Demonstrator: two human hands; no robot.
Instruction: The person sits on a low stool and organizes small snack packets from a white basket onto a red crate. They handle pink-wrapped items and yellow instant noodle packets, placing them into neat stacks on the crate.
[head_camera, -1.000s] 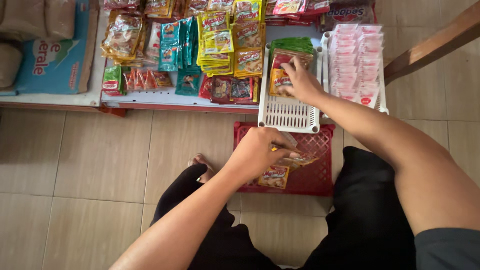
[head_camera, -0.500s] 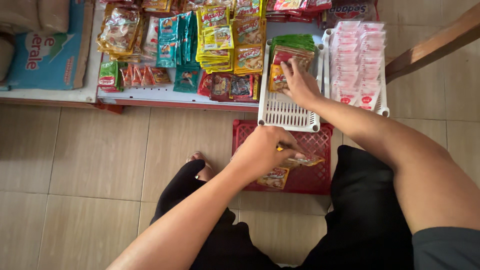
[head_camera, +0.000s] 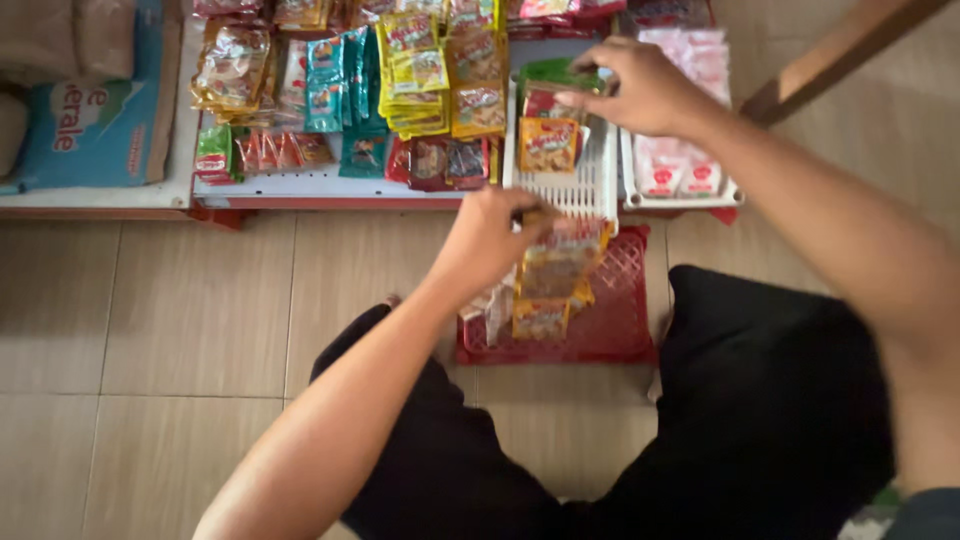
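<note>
Above the red crate (head_camera: 620, 335) on the tiled floor (head_camera: 180, 310), our left hand (head_camera: 490, 240) lifts a hanging strip of orange-and-yellow snack packets (head_camera: 555, 270), the fingers pinching its top edge while the lower packets dangle down into the crate. Our right hand (head_camera: 635, 85) is up at the low shelf (head_camera: 300, 185), its fingers curled onto the packets already standing in the white slotted basket (head_camera: 590, 185), pressing against a red-and-green one near the back; we cannot tell whether that grip actually holds a packet or only pushes the row back. We judge the step in hand to be the carry from crate to basket: the strip is clear of the crate's rim but not yet over the basket, just beside its front edge. The next move, as we read it, calls for raising the strip high enough that its tail clears the basket's front wall, and for the right hand to keep a gap open behind the orange packet (head_camera: 547, 143) that stands there. Stacks of yellow and teal sachets (head_camera: 415, 70) crowd the shelf to the left, and pink packets (head_camera: 680, 170) fill the tray to the right.
</note>
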